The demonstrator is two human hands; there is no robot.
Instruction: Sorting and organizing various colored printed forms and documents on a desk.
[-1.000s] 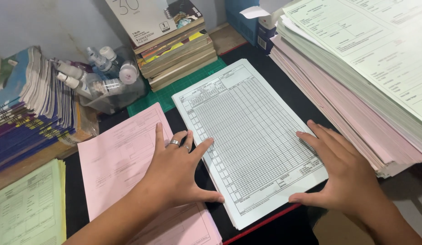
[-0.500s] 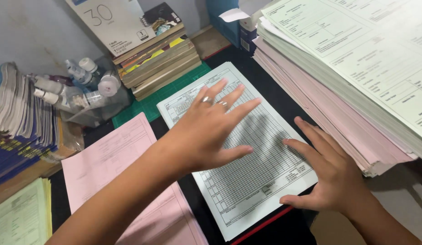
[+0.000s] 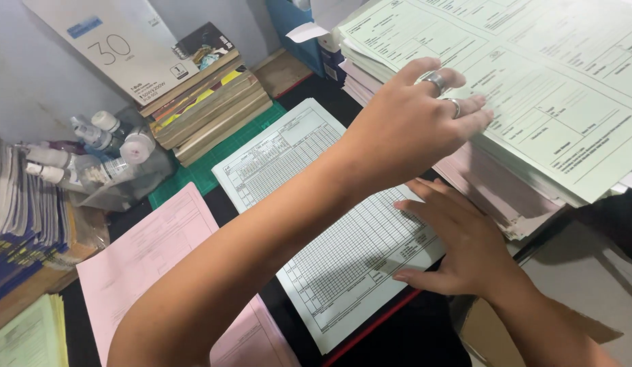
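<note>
Head view. The left hand point(image 3: 414, 126), two rings on its fingers point(image 3: 465, 109), lay flat and open across the near edge of the tall stack of pale green forms point(image 3: 533, 88) at upper right; pink sheets point(image 3: 496, 194) showed beneath the green ones. The right hand point(image 3: 459, 241), fingers spread and gripping nothing, rested on the right edge of the white gridded sheet stack point(image 3: 316, 224), which lay at the centre of the dark tabletop point(image 3: 425, 336) and was partly hidden by the left forearm. A pink form pile point(image 3: 146, 265) lay just left of it, its near corner cut off. A white rectangular box point(image 3: 112, 51) with a small blue label leaned on a stack of books point(image 3: 207, 112) at top left. A clear plastic container point(image 3: 119, 180) held small white-capped bottles point(image 3: 105, 136); their contents could not be made out. A blue box point(image 3: 292, 30) stood at the top, cut off. A green cutting mat point(image 3: 200, 173) showed under the books.
</note>
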